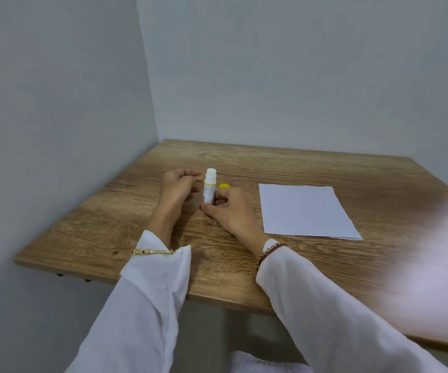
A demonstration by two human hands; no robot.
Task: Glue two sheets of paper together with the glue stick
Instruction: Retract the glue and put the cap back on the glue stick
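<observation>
Glue stick (210,186) upright on table (284,265), uncapped, yellow cap (224,186) just beside at its 3 o'clock. Right hand (229,211) pinches its base with thumb and fingertips, likely to steady or twist it up. Left hand (179,190) at stick's 9 o'clock, fingers loosely curled, holding nothing. Paper sheets (304,210), apparently 2 stacked, lie well apart at 3 o'clock, no glue seen on them.
</observation>
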